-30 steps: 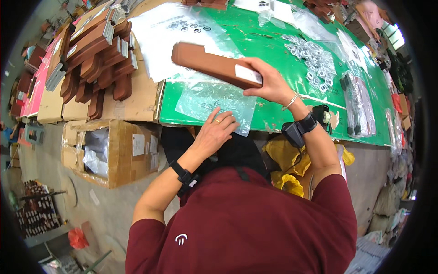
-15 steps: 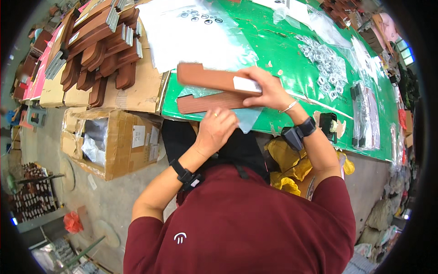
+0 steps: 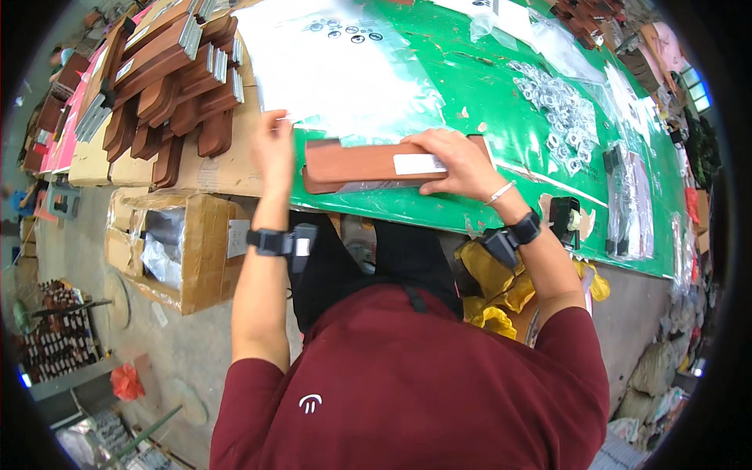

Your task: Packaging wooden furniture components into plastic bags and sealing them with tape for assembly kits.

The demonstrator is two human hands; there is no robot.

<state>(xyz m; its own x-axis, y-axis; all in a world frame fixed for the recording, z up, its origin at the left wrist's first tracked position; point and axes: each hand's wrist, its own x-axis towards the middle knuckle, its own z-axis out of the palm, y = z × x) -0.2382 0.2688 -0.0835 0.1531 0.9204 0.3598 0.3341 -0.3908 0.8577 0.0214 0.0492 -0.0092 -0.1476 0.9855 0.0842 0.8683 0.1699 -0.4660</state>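
Near the front edge of the green table lies a reddish-brown wood-look bar with a white label and a notch at its left end. It sits over another brown bar, mostly hidden beneath it. My right hand grips the upper bar around its right part, fingers on the far side and thumb on the near side. My left hand is raised left of the bars, by the corner of the clear plastic bags. Motion blurs its fingers, and nothing shows in them.
Several brown bars with metal ends are piled on cardboard at the left. An opened carton stands below. Clear plastic rings, wrapped parts and a black tape dispenser lie on the right.
My left hand has left the bars and moved left and away from me toward the bags. My right hand has lowered the labelled bar onto the other one.
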